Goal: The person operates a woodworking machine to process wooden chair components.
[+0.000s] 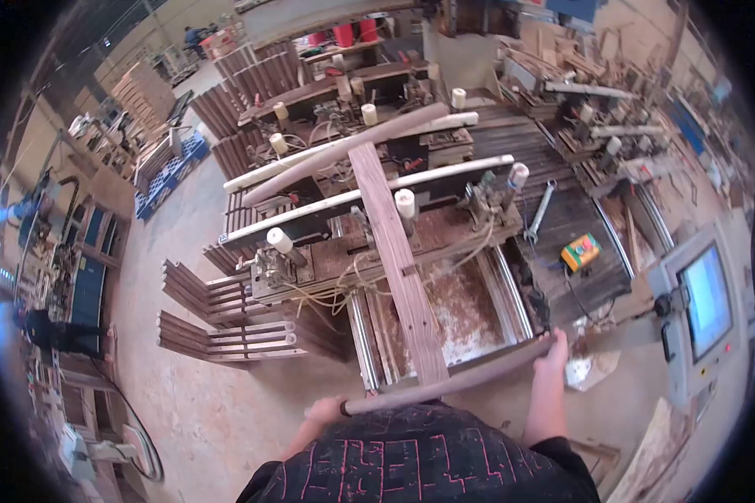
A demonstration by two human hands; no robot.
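Note:
My left hand (324, 411) grips the left end of a rounded wooden bar close to my body. At the bar's other end, my right hand (551, 352) is closed around the tip. This bar belongs to a brown I-shaped wooden frame (397, 256): a flat plank runs forward from its middle to a second rounded bar (344, 155) at the far end. The far part overlaps two long pale rails (369, 199) of a clamping machine. White cylinders (405, 204) stand along the machine bed, with yellowish hoses below them.
A control screen (705, 292) stands at the right. On the dark slatted surface lie a wrench (542, 210) and a yellow-green box (580, 251). Stacked slatted wooden pieces (226, 335) rest on the floor at left. Farther back is a blue pallet (172, 174). Another person (59, 331) stands at far left.

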